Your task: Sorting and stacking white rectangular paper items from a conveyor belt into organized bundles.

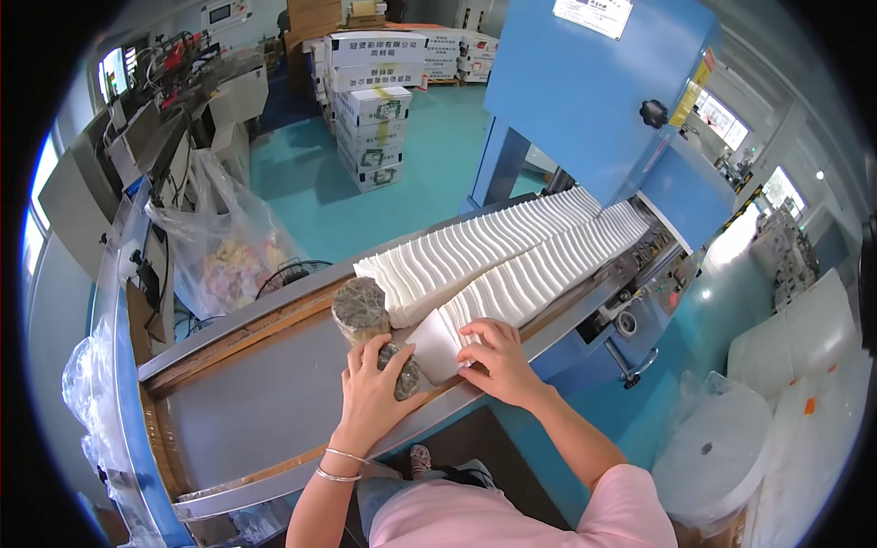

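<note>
Two long rows of white paper stacks stand on edge along the machine's bed, their tops wavy. My right hand has its fingers bent over the front end of the nearer row, thumb low against the side. At that end a flat white sheet leans towards me. My left hand curls round a short grey film-wrapped cylinder, which rests beside the sheet and is partly covered by the fingers. A second, larger wrapped cylinder stands against the end of the farther row.
The grey bed has wooden edge strips. A blue machine housing rises over the rows' far end. White cartons stand stacked beyond. A clear plastic bag hangs at the left, and a large wrapped roll lies at the right.
</note>
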Demonstrator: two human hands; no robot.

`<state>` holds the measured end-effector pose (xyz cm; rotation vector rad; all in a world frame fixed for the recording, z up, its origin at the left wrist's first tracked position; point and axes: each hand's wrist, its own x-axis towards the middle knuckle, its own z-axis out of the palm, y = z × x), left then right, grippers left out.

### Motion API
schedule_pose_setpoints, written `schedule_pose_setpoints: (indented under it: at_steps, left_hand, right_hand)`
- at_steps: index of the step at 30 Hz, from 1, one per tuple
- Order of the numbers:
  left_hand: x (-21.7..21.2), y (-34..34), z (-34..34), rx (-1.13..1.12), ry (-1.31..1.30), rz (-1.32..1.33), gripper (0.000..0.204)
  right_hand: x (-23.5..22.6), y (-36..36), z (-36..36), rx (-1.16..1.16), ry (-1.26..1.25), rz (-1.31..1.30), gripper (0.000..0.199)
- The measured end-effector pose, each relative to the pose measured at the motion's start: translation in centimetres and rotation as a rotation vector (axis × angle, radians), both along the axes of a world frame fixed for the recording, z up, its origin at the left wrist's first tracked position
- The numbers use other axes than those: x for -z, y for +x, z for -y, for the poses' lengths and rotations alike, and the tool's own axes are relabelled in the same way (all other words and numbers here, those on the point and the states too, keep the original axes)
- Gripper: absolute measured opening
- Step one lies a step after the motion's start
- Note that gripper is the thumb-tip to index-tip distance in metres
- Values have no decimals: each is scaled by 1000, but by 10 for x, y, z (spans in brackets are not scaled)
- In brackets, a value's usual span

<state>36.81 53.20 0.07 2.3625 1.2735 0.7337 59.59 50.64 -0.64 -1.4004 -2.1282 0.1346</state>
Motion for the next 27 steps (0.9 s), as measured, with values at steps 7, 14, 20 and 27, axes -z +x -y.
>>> schedule_pose_setpoints:
  at_steps: [7, 14, 20, 27]
  left_hand:
    - [4, 13, -5, 21, 46, 51, 60]
    - [4, 10, -3, 0, 52, 50, 60]
    - [-4, -8, -1, -124, -54, 27, 58]
    - [-1, -38, -7, -219, -120, 32, 61]
  right_hand:
    - [3, 3, 4, -17, 51, -53, 17]
    - [13, 1, 6, 122, 145, -89, 16]
    - [27, 1, 2, 206, 175, -112, 14]
    - [29, 10, -3, 217, 130, -52, 25]
